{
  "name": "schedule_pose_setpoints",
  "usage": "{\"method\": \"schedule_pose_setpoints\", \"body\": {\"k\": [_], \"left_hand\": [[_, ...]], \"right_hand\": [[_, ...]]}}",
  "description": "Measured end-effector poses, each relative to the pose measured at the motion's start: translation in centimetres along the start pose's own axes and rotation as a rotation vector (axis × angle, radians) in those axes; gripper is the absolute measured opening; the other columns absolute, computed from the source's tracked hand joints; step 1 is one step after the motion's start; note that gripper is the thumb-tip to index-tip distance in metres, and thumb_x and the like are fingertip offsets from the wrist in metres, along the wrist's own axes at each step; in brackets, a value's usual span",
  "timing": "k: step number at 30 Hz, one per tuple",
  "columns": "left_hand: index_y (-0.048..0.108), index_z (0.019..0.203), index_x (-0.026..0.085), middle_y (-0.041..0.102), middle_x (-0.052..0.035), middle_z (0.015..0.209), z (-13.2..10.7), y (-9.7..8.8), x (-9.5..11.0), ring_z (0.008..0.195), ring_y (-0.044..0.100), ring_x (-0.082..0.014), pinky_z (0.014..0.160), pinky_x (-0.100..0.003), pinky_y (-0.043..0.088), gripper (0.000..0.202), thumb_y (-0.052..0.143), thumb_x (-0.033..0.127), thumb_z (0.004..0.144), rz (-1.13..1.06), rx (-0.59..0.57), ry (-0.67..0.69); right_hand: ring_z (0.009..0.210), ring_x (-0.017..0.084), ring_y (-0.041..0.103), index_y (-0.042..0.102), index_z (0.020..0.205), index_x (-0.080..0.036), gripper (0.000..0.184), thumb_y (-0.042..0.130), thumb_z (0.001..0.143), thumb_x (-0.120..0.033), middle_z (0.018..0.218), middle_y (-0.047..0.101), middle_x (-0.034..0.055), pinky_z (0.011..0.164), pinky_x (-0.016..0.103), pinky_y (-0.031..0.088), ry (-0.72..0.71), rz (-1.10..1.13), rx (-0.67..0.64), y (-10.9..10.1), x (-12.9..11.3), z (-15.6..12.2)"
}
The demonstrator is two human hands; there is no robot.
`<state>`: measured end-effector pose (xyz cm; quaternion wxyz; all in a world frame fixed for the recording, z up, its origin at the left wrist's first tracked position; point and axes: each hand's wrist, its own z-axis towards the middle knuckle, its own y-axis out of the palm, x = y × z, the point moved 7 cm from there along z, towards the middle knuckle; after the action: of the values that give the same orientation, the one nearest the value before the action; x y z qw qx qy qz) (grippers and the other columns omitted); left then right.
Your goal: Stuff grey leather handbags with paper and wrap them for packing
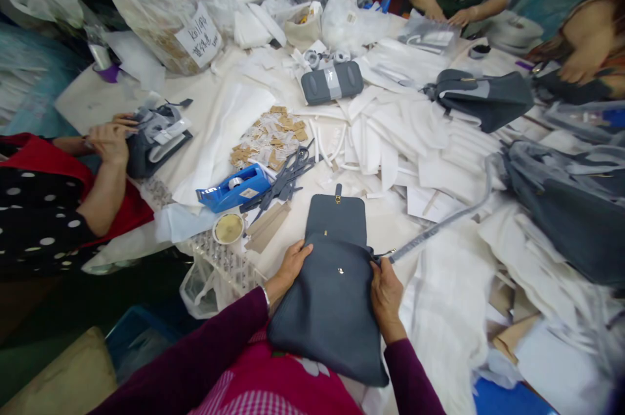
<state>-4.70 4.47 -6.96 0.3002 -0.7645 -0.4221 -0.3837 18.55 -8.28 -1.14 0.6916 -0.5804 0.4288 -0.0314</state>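
Observation:
A dark blue-grey handbag (336, 311) leans from the table's edge onto my lap, its flap (336, 216) laid back on the table with a small strap and clasp at the tip. My left hand (293, 265) grips the bag's upper left edge, thumb on the front. At the upper right corner my right hand (387, 294) is closed on the bag, close to where the wrapped shoulder strap (439, 226) joins it. That strap runs off to the right across white sheets. A small metal fitting sits on the bag's front.
Near the bag lie a blue tape dispenser (234, 188), dark straps (286, 180), a round tin (228, 228) and tagged strings (271, 135). White padding (405, 128) covers the middle. More bags (483, 99) stand right. Co-workers' hands (110, 135) work at left and across the table.

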Motion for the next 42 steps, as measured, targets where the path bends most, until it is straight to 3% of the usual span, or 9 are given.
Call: {"method": "schedule_pose_setpoints", "body": {"k": [8,11,13,15,18,23,26,35,42], "left_hand": [[0.053,0.081,0.017,0.055,-0.0006,0.074,0.4,0.1,-0.6,0.074,0.054,-0.0175,0.071,-0.031,0.046,0.029,0.053,0.046,0.082,0.085,0.048,0.028],[0.051,0.101,0.016,0.054,-0.0032,0.089,0.1,-0.3,1.8,0.083,0.053,-0.0181,0.079,-0.032,0.046,0.024,0.053,0.03,0.082,0.289,0.148,0.16],[0.042,0.122,0.017,0.05,-0.0093,0.114,-0.1,0.2,4.5,0.104,0.049,-0.0217,0.091,-0.036,0.042,0.046,0.051,0.015,0.077,0.487,0.161,0.31],[0.04,0.129,0.018,0.043,-0.012,0.128,0.0,1.6,6.7,0.117,0.041,-0.0256,0.098,-0.04,0.037,0.059,0.048,0.007,0.072,0.695,0.094,0.433],[0.051,0.118,0.016,0.05,-0.0125,0.116,0.5,3.8,8.2,0.112,0.041,-0.0277,0.096,-0.043,0.035,0.047,0.043,0.003,0.074,0.893,-0.046,0.504],[0.055,0.106,0.017,0.053,-0.0109,0.104,1.3,5.0,8.6,0.102,0.045,-0.0273,0.092,-0.043,0.036,0.021,0.046,0.024,0.089,0.901,-0.004,0.469],[0.054,0.097,0.018,0.054,-0.0098,0.1,1.8,5.0,8.6,0.101,0.046,-0.0285,0.09,-0.043,0.037,0.028,0.062,0.04,0.082,0.854,0.016,0.399],[0.052,0.102,0.021,0.057,-0.0047,0.103,2.6,5.2,8.2,0.1,0.052,-0.0209,0.093,-0.037,0.04,0.023,0.055,0.017,0.08,0.634,-0.084,0.472],[0.057,0.123,0.025,0.051,-0.0102,0.124,0.7,7.0,7.7,0.115,0.042,-0.0259,0.098,-0.045,0.032,0.047,0.036,0.004,0.085,0.933,-0.154,0.664]], "right_hand": [[0.051,0.014,0.037,0.059,0.095,-0.02,0.036,0.031,0.095,-0.043,0.06,0.05,-0.0018,0.055,0.027,0.019,0.063,-0.231,-0.165,2.2,1.3,2.0],[0.053,0.014,0.039,0.059,0.098,-0.02,0.035,0.031,0.095,-0.041,0.065,0.053,-0.0014,0.055,0.027,0.02,0.048,-0.223,-0.14,2.5,1.4,1.7],[0.057,0.015,0.043,0.058,0.096,-0.02,0.034,0.03,0.096,-0.04,0.07,0.054,-0.0007,0.055,0.027,0.023,0.012,-0.207,-0.106,2.4,1.2,1.5],[0.066,0.017,0.048,0.057,0.093,-0.02,0.033,0.03,0.096,-0.039,0.078,0.055,0.001,0.058,0.027,0.028,-0.041,-0.19,-0.066,2.1,0.8,1.5],[0.084,0.019,0.051,0.055,0.092,-0.02,0.029,0.032,0.095,-0.037,0.093,0.054,0.0047,0.065,0.028,0.036,-0.118,-0.144,-0.011,1.6,0.4,1.8],[0.099,0.022,0.049,0.054,0.095,-0.02,0.023,0.035,0.093,-0.033,0.11,0.05,0.0095,0.083,0.035,0.043,-0.185,-0.016,0.013,1.4,0.3,2.6],[0.105,0.022,0.048,0.053,0.098,-0.02,0.022,0.034,0.093,-0.03,0.126,0.044,0.0121,0.09,0.039,0.043,-0.203,0.098,0.006,1.5,0.3,2.8],[0.09,0.022,0.047,0.045,0.089,-0.022,0.019,0.032,0.093,-0.034,0.093,0.047,0.0063,0.087,0.041,0.045,-0.118,0.217,-0.089,2.5,1.6,3.7],[0.084,0.023,0.044,0.045,0.081,-0.021,0.027,0.033,0.093,-0.041,0.087,0.044,0.0073,0.087,0.045,0.043,-0.106,0.105,-0.083,3.4,1.9,4.4]]}}
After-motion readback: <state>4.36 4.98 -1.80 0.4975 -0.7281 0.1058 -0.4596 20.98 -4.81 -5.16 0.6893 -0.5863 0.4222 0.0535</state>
